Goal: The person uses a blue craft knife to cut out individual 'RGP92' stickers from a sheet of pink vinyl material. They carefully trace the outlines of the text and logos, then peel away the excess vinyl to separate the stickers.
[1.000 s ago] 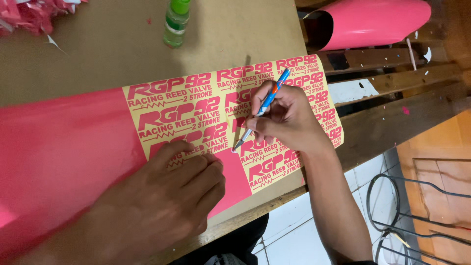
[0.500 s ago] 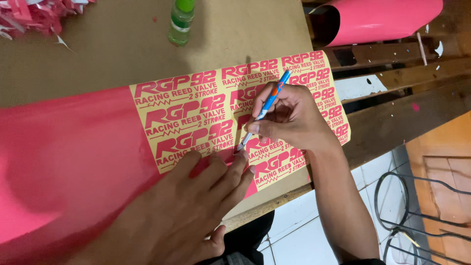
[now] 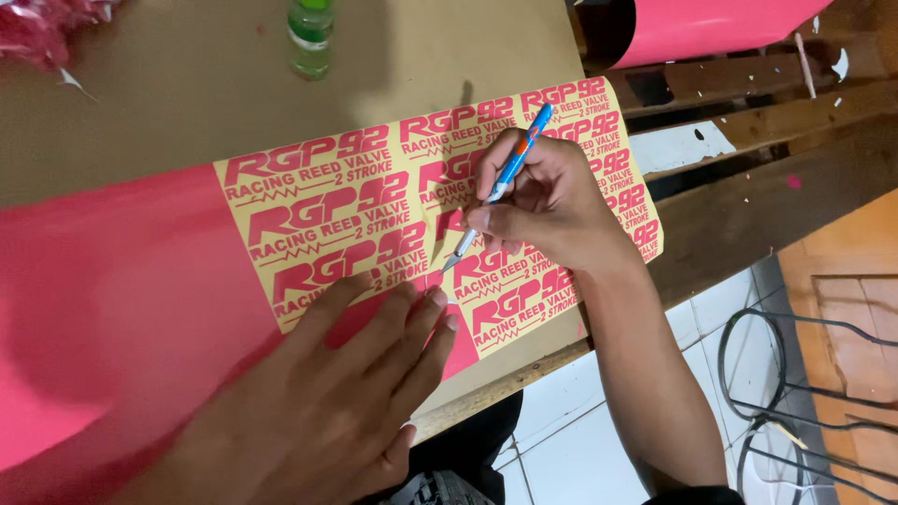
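A pink vinyl sheet (image 3: 103, 290) lies across a brown tabletop (image 3: 187, 93). Part of it is weeded down to yellow backing (image 3: 327, 201) with rows of pink cut lettering. My right hand (image 3: 547, 210) grips a blue and orange craft knife (image 3: 496, 187), its tip resting on the sheet near a still-pink patch (image 3: 463, 346). My left hand (image 3: 318, 411) lies flat with spread fingers on the sheet, fingertips just left of the knife tip.
A green-capped bottle (image 3: 309, 37) stands at the back of the table. Pink vinyl scraps (image 3: 42, 28) pile at the far left corner. A pink vinyl roll (image 3: 711, 23) rests on wooden slats at the right. Below are white floor tiles and a black wire frame (image 3: 804, 393).
My left hand slid right along the sheet and spread its fingers close to the knife tip. The knife stayed near the same spot. The view shifted slightly.
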